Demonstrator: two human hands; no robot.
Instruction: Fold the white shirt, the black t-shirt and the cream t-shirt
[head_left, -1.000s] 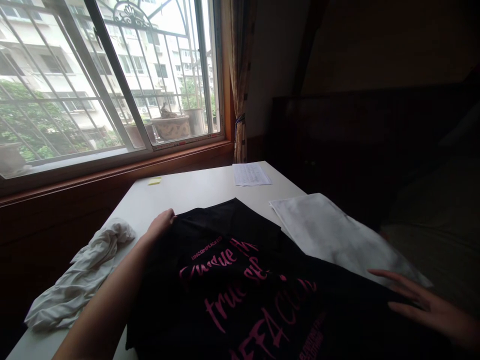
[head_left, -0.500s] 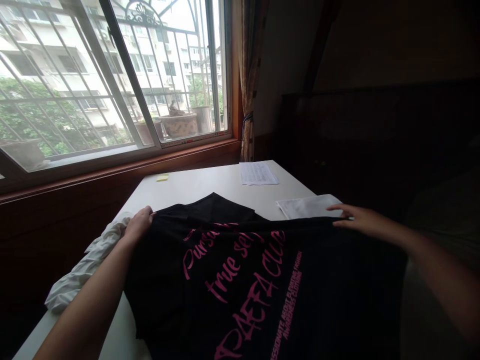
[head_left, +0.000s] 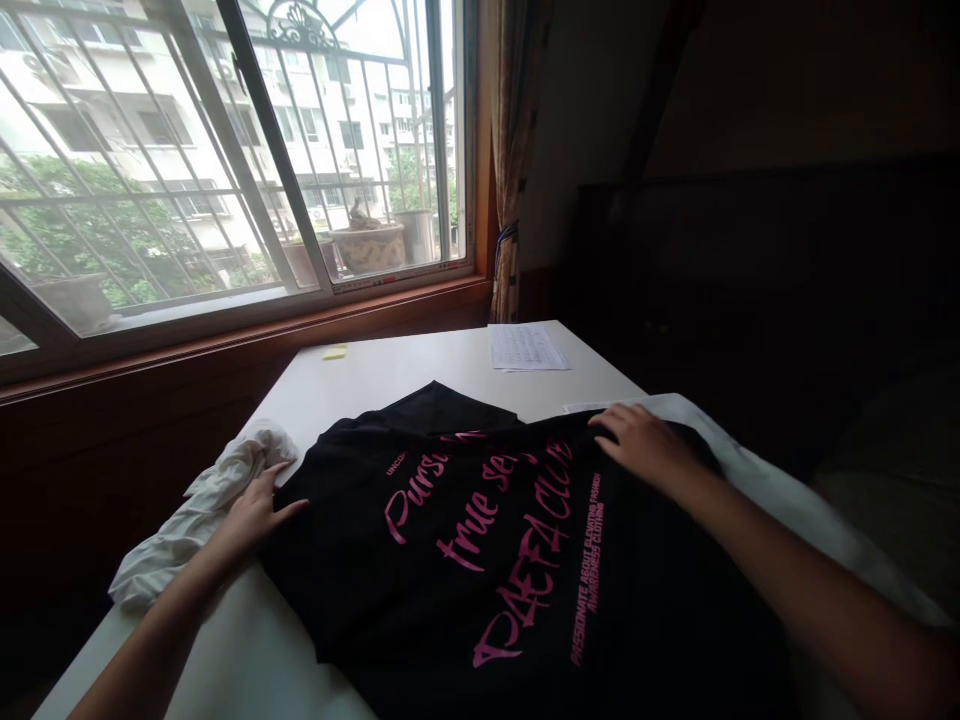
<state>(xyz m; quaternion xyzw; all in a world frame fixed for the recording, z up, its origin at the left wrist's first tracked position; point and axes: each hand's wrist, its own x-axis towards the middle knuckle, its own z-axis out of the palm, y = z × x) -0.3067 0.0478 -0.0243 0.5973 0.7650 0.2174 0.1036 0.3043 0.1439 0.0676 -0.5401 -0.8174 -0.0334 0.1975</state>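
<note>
A black T-shirt [head_left: 420, 600] with pink lettering lies spread over the white table [head_left: 232, 660], its collar end toward the window. My left hand [head_left: 262, 512] rests at the shirt's left sleeve edge, thumb apart from the fingers, not gripping the fabric. On the upper right part of the shirt lies my right hand [head_left: 637, 440], its fingers stretched over the cloth and the thumb apart. Beside my left hand is a crumpled white cloth [head_left: 217, 490] along the table's left edge.
Printed papers [head_left: 529, 347] and a yellow sticky note [head_left: 335, 352] lie at the table's far end. White material [head_left: 675, 408] shows beyond my right hand. A barred window [head_left: 360, 150] and a tied curtain [head_left: 508, 250] stand behind the table.
Both hands have let go of the shirt's raised edge, and the cloth has settled lower. My left hand moved down; my right hand moved left onto the shirt.
</note>
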